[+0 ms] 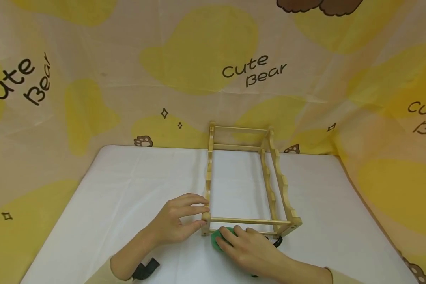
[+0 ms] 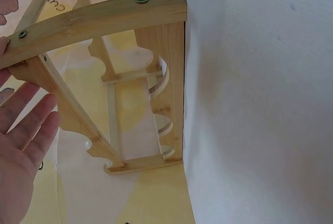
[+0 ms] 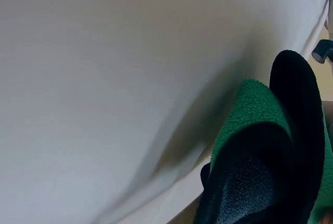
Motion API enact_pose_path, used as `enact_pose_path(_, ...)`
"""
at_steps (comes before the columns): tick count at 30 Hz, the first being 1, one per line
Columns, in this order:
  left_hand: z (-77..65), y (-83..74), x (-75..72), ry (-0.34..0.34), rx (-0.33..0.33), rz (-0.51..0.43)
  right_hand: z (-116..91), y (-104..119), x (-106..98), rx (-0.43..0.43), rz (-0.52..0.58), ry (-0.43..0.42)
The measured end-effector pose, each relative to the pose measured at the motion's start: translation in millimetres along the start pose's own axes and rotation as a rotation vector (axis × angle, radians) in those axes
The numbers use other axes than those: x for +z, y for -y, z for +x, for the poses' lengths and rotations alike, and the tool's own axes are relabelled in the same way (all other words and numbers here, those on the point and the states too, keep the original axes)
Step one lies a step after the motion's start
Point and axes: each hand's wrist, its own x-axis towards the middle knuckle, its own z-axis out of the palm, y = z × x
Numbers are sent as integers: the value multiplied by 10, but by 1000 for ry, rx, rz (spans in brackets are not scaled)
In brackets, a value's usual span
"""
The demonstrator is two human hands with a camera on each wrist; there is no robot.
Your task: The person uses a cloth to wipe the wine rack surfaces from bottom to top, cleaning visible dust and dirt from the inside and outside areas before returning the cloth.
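Note:
A pale wooden rack (image 1: 284,189) with scalloped side rails stands on the white table. My left hand (image 1: 179,216) holds its near left corner post, thumb on the near side and fingertips against the left rail. In the left wrist view several of these fingers (image 2: 36,125) are extended beside the rail. My right hand (image 1: 248,250) grips a green fleecy item with black edging (image 1: 217,240) at the rack's near end. Close up, the right wrist view shows its green pile (image 3: 252,107) and black border; its exact kind is unclear, and fingers partly cover it.
A black object (image 1: 147,269) lies on the table (image 1: 135,189) beside my left wrist, partly hidden. A yellow and beige cloth (image 1: 184,59) printed with "Cute Bear" hangs behind the table and at both sides.

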Motion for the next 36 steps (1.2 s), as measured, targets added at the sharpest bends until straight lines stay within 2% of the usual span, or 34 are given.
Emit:
enact_pose_path(8, -7, -4, -4, 9, -8, 12, 159, 81, 53, -2, -29, -6)
enact_pose_path(14, -8, -2, -2, 3, -4, 5, 139, 101, 42, 21, -37, 18)
enact_pose_path(19, -5, -3, 7, -6, 7, -1, 16, 80, -22, 57, -26, 27)
enact_pose_path(28, 10, -37, -5, -4, -14, -4, -318, -3, -82, 139, 11, 42)
enact_pose_path(36, 2, -22, -1, -9, -8, -3, -566, -51, -109, 188, 31, 6)
